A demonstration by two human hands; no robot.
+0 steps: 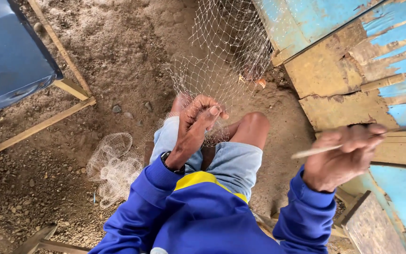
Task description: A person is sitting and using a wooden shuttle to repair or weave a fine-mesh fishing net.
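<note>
We hold the fishing net (222, 61) stretched over our knees, above the dirt floor (118, 56). Our left hand (196, 124) is clenched on a gathered fold of mesh just above the left knee, thumb pressed against the forefinger. Our right hand (346, 155) is raised to the right of the net, well apart from it, fingers closed around a thin, pale netting needle (316, 151) that points back toward the net.

Handling, as we judge it:
- The mesh is fine, light and fully limp; it carries no shape of its own and snags readily.
- Take hold by pinching several strands together, as the left hand does; a single strand would slip or cut in.
- The needle looks stiff and slim; grip it near its rear end.

A loose heap of the same net (113, 167) lies on the floor, left of the left knee. A worn blue wooden boat hull (334, 80) stands right of the net.
</note>
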